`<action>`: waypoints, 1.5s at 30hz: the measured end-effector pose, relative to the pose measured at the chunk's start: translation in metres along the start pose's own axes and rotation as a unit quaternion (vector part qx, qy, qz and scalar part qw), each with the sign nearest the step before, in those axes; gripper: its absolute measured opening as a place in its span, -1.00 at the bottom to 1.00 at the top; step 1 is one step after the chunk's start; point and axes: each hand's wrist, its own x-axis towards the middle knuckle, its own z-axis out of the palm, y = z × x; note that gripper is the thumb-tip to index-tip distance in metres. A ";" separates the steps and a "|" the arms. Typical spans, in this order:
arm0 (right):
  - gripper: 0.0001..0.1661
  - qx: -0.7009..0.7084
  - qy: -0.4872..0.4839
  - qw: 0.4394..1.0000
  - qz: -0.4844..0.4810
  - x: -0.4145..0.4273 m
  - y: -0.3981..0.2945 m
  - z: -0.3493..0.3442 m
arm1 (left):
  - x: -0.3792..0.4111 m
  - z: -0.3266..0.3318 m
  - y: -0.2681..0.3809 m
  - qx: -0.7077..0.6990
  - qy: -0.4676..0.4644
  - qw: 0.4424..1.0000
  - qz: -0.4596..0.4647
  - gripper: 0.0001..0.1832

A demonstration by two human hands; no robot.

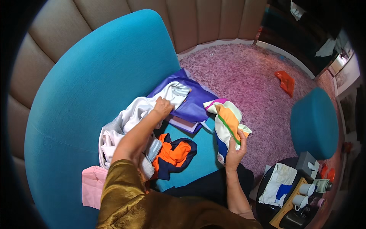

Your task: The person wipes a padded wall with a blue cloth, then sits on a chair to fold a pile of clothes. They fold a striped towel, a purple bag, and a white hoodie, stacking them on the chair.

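My left hand [163, 107] has its fingers curled on a white garment [140, 106] with pale striped trim at its far end. Part of that garment lies over a purple bag [194, 97] on the sofa. In my right hand [237, 148] hangs a crumpled multicoloured cloth [227, 120], white with orange, green, magenta and blue areas. It is pinched between thumb and fingers near the sofa's right edge. Between my arms lies a rumpled orange and navy garment [178, 153]. Beside my left forearm are more white clothes [110, 143], partly hidden by the arm.
The turquoise sofa [100, 65] curves around the left side. Pink folded fabric [93, 186] lies at lower left. At right are a turquoise pouf [314, 123], an orange plastic bag [286, 83] on purple carpet [228, 71], and a dark table [264, 186] holding cups, a tissue box and folded cloth.
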 end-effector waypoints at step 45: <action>-0.51 -0.069 -0.346 0.836 -0.421 -0.041 -0.141 0.099 | -0.386 -0.202 0.007 -0.767 -0.009 0.614 0.187 -0.45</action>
